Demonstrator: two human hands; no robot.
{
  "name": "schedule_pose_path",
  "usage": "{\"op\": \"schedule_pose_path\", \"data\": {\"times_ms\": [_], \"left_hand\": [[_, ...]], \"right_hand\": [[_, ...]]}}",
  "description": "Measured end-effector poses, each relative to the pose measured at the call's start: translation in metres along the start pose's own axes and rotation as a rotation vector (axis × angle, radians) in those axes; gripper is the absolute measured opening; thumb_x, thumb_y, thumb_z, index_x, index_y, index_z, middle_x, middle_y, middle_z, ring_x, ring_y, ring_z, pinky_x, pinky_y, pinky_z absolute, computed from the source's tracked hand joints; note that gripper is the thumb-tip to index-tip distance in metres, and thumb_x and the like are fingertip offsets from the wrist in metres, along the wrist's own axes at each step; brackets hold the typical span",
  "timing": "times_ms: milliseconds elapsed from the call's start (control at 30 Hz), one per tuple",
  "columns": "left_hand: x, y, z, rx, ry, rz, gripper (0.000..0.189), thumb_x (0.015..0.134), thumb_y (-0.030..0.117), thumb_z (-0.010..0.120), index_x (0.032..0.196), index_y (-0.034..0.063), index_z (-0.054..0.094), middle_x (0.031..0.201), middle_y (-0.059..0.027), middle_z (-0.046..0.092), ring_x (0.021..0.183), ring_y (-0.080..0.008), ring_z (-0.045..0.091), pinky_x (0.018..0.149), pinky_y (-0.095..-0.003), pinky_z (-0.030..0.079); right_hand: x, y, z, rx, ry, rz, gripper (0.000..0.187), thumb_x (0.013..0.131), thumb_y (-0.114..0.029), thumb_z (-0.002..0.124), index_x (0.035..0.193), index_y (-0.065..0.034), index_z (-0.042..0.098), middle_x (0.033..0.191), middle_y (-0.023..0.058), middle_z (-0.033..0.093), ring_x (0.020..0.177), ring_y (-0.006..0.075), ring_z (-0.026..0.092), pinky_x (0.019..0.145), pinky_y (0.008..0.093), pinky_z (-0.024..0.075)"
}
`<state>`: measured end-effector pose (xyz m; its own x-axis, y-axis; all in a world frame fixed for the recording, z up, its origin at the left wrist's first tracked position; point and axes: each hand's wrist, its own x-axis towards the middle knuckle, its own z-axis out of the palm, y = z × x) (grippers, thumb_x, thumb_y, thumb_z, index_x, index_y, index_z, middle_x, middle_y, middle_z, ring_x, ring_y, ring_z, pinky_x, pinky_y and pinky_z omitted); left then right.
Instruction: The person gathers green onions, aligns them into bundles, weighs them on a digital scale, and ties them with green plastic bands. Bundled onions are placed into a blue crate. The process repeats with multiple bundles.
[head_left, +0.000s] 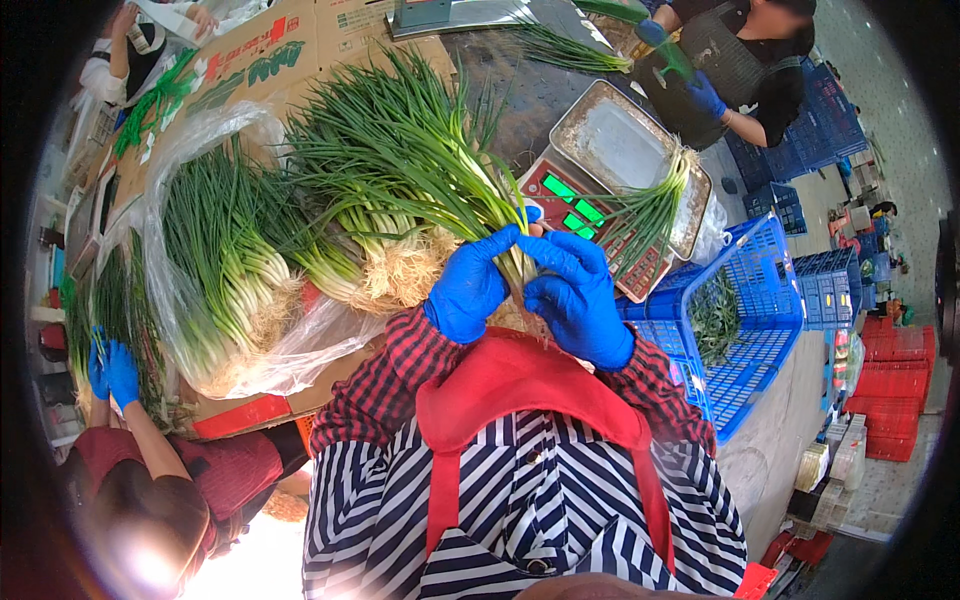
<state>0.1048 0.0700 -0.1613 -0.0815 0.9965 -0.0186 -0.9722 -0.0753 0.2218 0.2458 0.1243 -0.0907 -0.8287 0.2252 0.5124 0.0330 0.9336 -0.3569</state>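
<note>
My left hand (472, 281), in a blue glove, grips a bunch of green onions (480, 199) near its white stalks, leaves fanned to the upper left. Close beside it, my right hand (574, 292), also gloved in blue, has bent fingers at the lower stalks and roots; whether it pinches any of them I cannot tell. Behind my hands stands a red digital scale (536, 184) with a lit green display. Across its metal tray (622, 142) lies a smaller bunch of green onions (667, 195). A large heap of green onions (390, 247) lies left of my hands.
More green onions (232, 255) lie in a clear plastic bag (161, 195) at left. A blue plastic basket (757, 367) holding loose greens stands at right. One co-worker (135, 480) handles onions at lower left; another (712, 82) holds something green at upper right. Cardboard (322, 30) covers part of the table.
</note>
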Motion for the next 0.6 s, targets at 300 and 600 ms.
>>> {"op": "schedule_pose_path", "data": {"times_ms": [300, 600], "left_hand": [[0.016, -0.005, -0.006, -0.001, 0.094, -0.031, 0.031, 0.089, 0.014, 0.050, 0.116, 0.0006, 0.049, 0.103, -0.0123, 0.059, 0.092, -0.0244, 0.058, 0.081, -0.0388, 0.048], [0.027, 0.005, -0.003, -0.140, 0.079, 0.007, 0.029, 0.090, 0.016, 0.049, 0.114, 0.0006, 0.050, 0.104, -0.0142, 0.059, 0.098, -0.0286, 0.057, 0.084, -0.0424, 0.047]], "right_hand": [[-0.025, -0.001, -0.056, 0.488, -0.228, 0.127, 0.013, 0.081, -0.020, 0.059, 0.078, -0.0076, 0.055, 0.113, 0.0118, 0.054, 0.104, 0.0306, 0.047, 0.089, 0.0414, 0.0341], [-0.194, 0.059, -0.168, 0.670, 0.369, 0.595, 0.020, 0.075, -0.024, 0.062, 0.074, -0.0042, 0.057, 0.091, 0.0138, 0.060, 0.086, 0.0242, 0.055, 0.076, 0.0359, 0.0433]]}}
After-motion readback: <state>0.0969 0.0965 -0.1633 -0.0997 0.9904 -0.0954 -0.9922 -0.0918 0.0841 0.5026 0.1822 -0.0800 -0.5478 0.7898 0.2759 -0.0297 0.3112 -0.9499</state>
